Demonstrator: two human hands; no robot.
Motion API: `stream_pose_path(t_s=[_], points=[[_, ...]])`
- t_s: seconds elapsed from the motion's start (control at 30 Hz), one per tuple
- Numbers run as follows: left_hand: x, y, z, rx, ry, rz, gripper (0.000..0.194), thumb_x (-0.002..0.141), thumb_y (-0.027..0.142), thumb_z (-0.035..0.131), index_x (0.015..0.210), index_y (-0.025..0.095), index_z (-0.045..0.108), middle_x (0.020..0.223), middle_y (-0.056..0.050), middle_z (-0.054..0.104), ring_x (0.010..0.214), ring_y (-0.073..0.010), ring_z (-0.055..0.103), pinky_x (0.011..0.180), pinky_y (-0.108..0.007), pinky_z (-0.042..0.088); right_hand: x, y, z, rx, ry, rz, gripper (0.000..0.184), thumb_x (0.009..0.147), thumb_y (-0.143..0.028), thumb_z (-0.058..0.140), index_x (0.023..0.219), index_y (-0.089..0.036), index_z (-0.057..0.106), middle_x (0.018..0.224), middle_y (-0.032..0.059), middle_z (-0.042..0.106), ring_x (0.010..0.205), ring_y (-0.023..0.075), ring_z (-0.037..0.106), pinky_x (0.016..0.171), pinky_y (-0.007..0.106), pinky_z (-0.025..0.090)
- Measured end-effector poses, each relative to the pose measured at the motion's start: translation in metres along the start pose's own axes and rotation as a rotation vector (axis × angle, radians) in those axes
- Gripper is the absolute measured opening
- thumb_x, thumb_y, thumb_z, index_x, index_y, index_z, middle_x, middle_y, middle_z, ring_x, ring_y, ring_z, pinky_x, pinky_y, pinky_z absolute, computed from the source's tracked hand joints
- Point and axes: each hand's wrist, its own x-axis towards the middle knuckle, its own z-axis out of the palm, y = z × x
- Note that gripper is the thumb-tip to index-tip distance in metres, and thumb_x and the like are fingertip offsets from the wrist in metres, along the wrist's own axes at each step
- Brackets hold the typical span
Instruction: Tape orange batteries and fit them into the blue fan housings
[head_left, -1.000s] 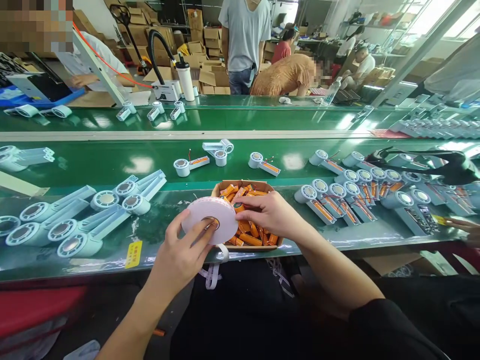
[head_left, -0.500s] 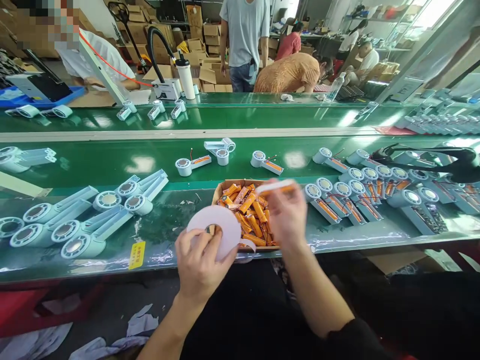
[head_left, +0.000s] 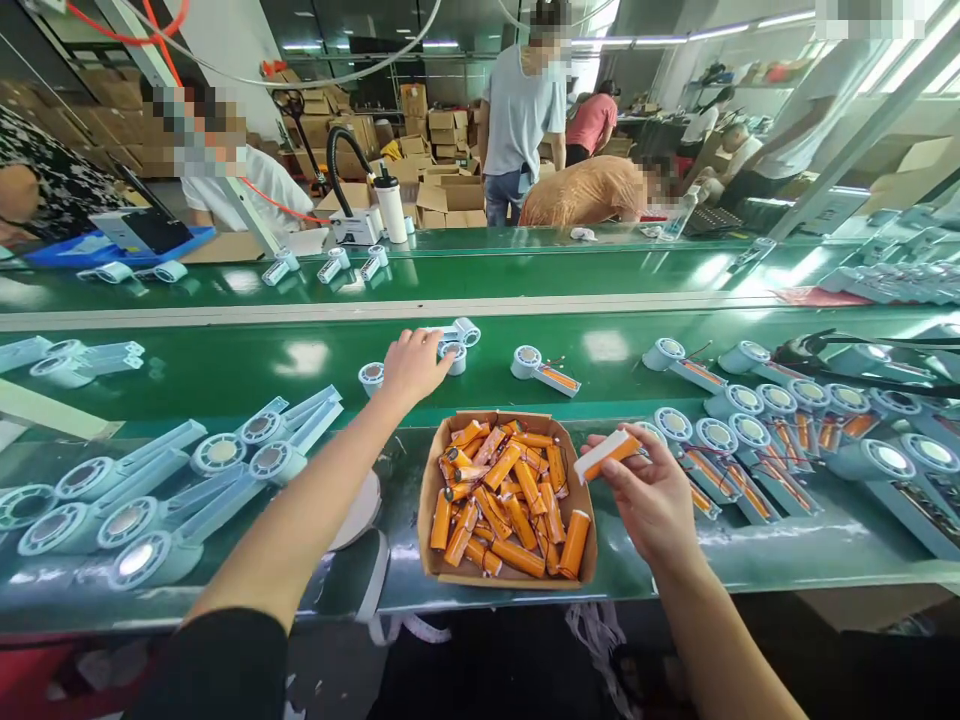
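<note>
My right hand [head_left: 651, 492] pinches an orange battery [head_left: 616, 466] with a white tape strip along its side, just right of the cardboard box [head_left: 591, 540]. Loose orange batteries [head_left: 517, 500] fill that box. My left hand [head_left: 415, 366] reaches over the green belt, its fingers beside a pale blue fan-like housing [head_left: 452, 358]; the fingertips are partly hidden, and no hold shows. Another round housing [head_left: 370, 376] lies left of this hand. Partly behind my left forearm, the white tape roll [head_left: 361, 512] rests on the bench, its loose tail [head_left: 375, 580] hanging over the edge.
Pale blue housings [head_left: 150, 540] lie in a group on the left. Several housings with orange batteries [head_left: 750, 440] crowd the right side, and one [head_left: 546, 370] sits mid-belt. A pale divider strip [head_left: 480, 305] crosses the bench. Co-workers stand or bend beyond it.
My left hand has put the tape roll down on the bench and reached forward over the belt. My right hand, still holding the battery, has moved rightward and lower. The view has tilted up.
</note>
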Motion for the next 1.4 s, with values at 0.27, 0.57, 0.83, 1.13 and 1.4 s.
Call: stream_pose_path(t_s=[0.27, 0.57, 0.83, 1.13, 1.4], points=[[0.136, 0.023, 0.022, 0.016, -0.324, -0.326, 0.073, 0.11, 0.06, 0.032, 0.153, 0.006, 0.055, 0.146, -0.028, 0.056, 0.134, -0.0449, 0.053, 0.102, -0.06, 0.044, -0.006, 0.01, -0.051, -0.037, 0.09, 0.011, 0.07, 0.058, -0.029, 0.102, 0.117, -0.022, 0.064, 0.106, 0.0136, 0.077, 0.098, 0.0279, 0.077, 0.083, 0.036, 0.066], [0.141, 0.07, 0.05, 0.065, -0.273, 0.419, 0.051, 0.106, 0.01, 0.039, 0.152, 0.02, 0.059, 0.158, -0.01, 0.046, 0.143, -0.0258, 0.042, 0.113, -0.04, 0.044, 0.002, 0.002, -0.068, -0.269, -0.003, -0.175, 0.049, 0.071, -0.031, 0.094, 0.115, -0.028, 0.072, 0.102, 0.0175, 0.076, 0.091, 0.0354, 0.076, 0.075, 0.04, 0.066], [0.159, 0.051, 0.045, 0.228, -0.461, 0.597, 0.027, 0.099, 0.029, 0.068, 0.123, 0.021, 0.076, 0.144, -0.007, 0.06, 0.123, -0.0309, 0.061, 0.106, -0.047, 0.049, 0.053, -0.07, -0.004, -0.442, -0.523, -0.579, 0.054, 0.092, -0.009, 0.076, 0.137, -0.037, 0.064, 0.11, 0.0045, 0.077, 0.1, 0.0242, 0.076, 0.083, 0.03, 0.066], [0.148, 0.05, 0.043, 0.07, -0.537, 0.395, 0.025, 0.101, 0.031, 0.065, 0.123, 0.022, 0.073, 0.127, -0.001, 0.071, 0.11, -0.0203, 0.065, 0.087, -0.032, 0.047, 0.215, -0.039, 0.114, -0.777, -0.59, -0.37, 0.045, 0.08, -0.011, 0.082, 0.119, -0.013, 0.061, 0.085, -0.0009, 0.076, 0.08, 0.0129, 0.075, 0.08, 0.025, 0.058], [0.148, 0.049, 0.053, -0.061, -0.442, 0.268, 0.032, 0.112, 0.03, 0.043, 0.135, 0.017, 0.061, 0.125, -0.008, 0.069, 0.109, -0.0219, 0.065, 0.086, -0.035, 0.046, 0.27, 0.009, 0.14, -1.482, -0.747, -0.403, 0.041, 0.095, -0.017, 0.073, 0.135, -0.015, 0.062, 0.097, -0.0002, 0.075, 0.082, 0.0101, 0.062, 0.082, 0.023, 0.044]])
